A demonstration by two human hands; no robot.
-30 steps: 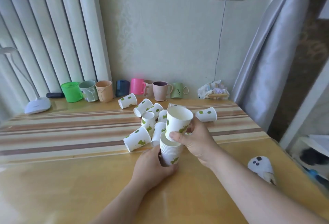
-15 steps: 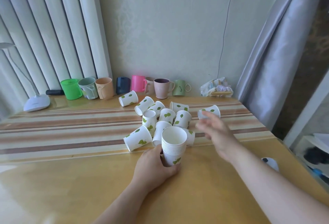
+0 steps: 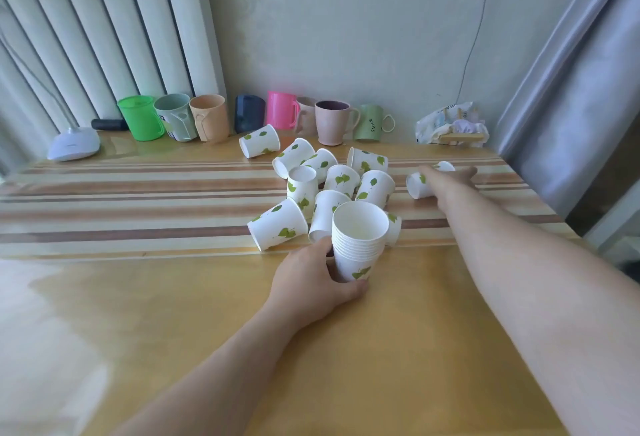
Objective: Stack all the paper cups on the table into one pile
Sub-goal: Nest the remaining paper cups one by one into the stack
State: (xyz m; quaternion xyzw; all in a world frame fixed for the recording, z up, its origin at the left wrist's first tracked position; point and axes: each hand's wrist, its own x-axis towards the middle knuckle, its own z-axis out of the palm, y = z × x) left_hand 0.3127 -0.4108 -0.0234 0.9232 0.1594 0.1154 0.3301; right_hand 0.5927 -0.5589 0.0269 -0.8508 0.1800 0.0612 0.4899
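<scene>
Under R grip (image 3: 446, 181): lone cup (image 3: 417, 186), touching.

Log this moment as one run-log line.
left hand: holds cup stack upright on table | right hand: reaching over lone tipped cup at far right, grasp unclear | loose cups: unstacked
</scene>
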